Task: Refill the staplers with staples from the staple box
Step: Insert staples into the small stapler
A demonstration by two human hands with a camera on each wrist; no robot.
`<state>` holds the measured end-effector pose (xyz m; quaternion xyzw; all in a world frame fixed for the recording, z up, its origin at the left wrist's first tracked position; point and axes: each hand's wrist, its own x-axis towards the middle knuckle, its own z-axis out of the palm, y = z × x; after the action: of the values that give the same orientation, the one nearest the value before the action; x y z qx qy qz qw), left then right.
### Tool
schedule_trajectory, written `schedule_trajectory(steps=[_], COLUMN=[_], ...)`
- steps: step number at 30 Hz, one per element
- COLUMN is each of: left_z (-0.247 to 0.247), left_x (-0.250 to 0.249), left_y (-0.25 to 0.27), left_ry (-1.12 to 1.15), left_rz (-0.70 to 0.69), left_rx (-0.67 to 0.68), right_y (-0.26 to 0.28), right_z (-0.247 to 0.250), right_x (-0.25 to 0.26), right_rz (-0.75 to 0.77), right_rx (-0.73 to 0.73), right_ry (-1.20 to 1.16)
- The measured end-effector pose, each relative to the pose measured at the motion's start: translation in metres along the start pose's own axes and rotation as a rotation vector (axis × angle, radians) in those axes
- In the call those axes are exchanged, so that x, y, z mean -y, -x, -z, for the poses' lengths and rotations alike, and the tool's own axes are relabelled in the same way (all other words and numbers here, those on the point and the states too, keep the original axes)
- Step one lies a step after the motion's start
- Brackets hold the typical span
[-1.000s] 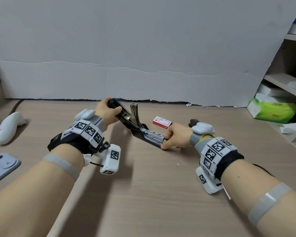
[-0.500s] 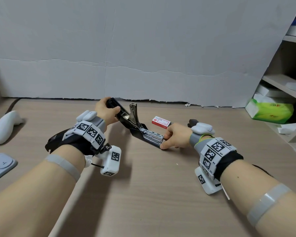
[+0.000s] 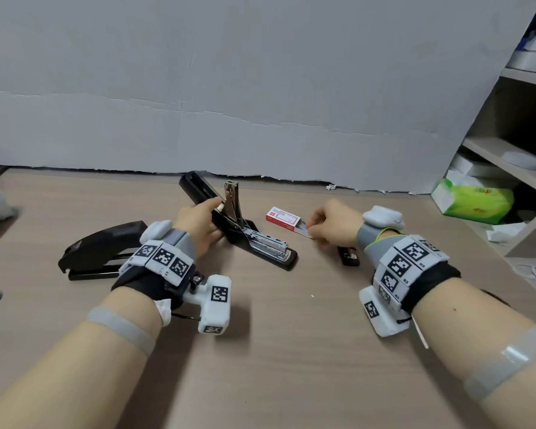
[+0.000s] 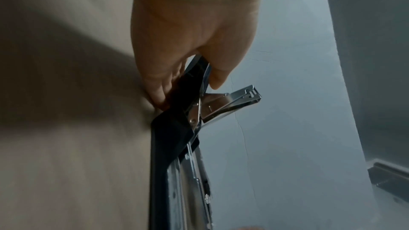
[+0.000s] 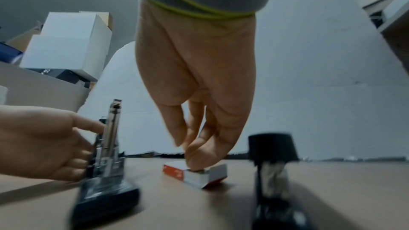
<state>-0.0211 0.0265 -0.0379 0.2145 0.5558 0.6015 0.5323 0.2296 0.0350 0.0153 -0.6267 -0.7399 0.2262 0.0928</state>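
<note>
The open stapler lies mid-frame on the table, its tray bare. Your left hand grips its lid; your right hand pinches into the staple box beside it. No staples are loaded yet, and two more staplers wait.

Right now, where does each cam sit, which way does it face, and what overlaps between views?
Head: worn high, looking forward and down at the table; both forearms, left hand, right hand.
Left wrist: looks along the left hand gripping the open stapler.
Right wrist: low, looks along the right hand at the staple box; left hand shows too.
Shared: the open stapler appears in all three.
</note>
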Motion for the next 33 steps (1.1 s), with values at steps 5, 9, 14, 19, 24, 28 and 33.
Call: schedule_trajectory(steps=[5,9,14,19,24,28,33], left_z=[-0.012,-0.019,-0.016,-0.017,-0.018,-0.018,-0.017], left_x=[0.004,0.007,0.018,0.019,0.021,0.025,0.026], left_y=[-0.012,-0.014,-0.02,-0.018,-0.016,-0.019,-0.022], left_ry=[0.102,0.181,0.272,0.303,0.303,0.282,0.271], left_rz=[0.027,0.049,0.053,0.039,0.008,0.002,0.002], left_rx=[0.012,0.095,0.13,0.11,0.091,0.033,0.016], right_y=[-0.031,-0.054,-0.073,-0.071,-0.066,-0.059,-0.058], right_z=[0.013,0.001,-0.006,-0.01,-0.005,0.002,0.005], right_x=[-0.001,0.011,0.014,0.015,0.017,0.016,0.017], right_rz=[-0.072,-0.11,-0.196,-0.235,-0.231,-0.25,-0.246], right_rx=[-0.148,-0.049,0.003,0.009,-0.025,-0.091,-0.112], right_ry=[0.164,0.323,0.488,0.507,0.507,0.456,0.351])
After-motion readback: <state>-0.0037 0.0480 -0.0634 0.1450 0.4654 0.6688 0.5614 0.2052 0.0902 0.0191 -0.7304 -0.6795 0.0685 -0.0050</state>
